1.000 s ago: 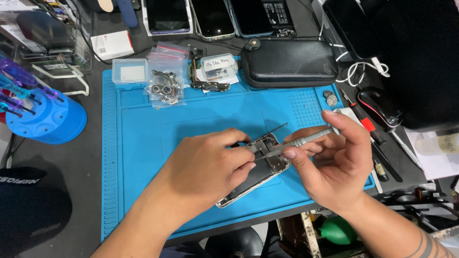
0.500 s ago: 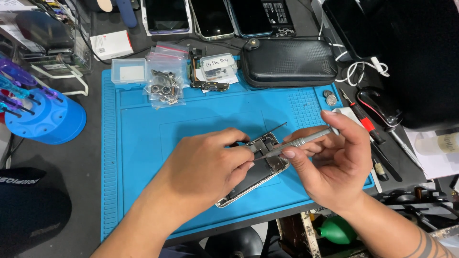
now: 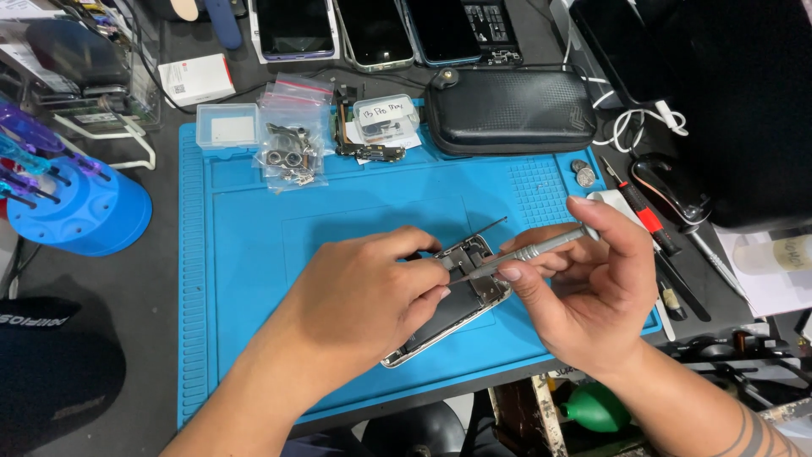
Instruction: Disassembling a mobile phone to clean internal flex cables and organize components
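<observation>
Holding a silver screwdriver (image 3: 533, 249) between thumb and fingers, the right hand (image 3: 588, 288) sits at the right edge of the blue mat (image 3: 254, 254), its grip closed on the tool. The tip points left and down into the top end of the opened phone (image 3: 452, 300), which lies tilted near the mat's front edge, centre-right. The left hand (image 3: 364, 305) rests on the phone, covering its middle, with fingers pinched at the top corner around thin black tweezers (image 3: 486, 228) whose end sticks out up and to the right. Its grip is narrow and shut on the tweezers.

At the mat's back edge: a small clear box (image 3: 227, 127) at the left, clear bags of small metal parts (image 3: 292, 144) beside it, then a loose phone part and labelled bag (image 3: 381, 123). A black zip case (image 3: 512, 110) lies at the mat's back right corner. Two coins (image 3: 582, 173) sit on the mat just right of the case's front.

Left of the mat, a blue round tool stand (image 3: 80, 211) holds coloured tools. Behind the mat, several phones (image 3: 372, 30) lie in a row on the dark bench (image 3: 161, 305). Right of the mat: a red-handled screwdriver (image 3: 639, 207) and a white cable (image 3: 643, 127). Below the mat's front edge, a green rubber blower (image 3: 596, 406) shows.
</observation>
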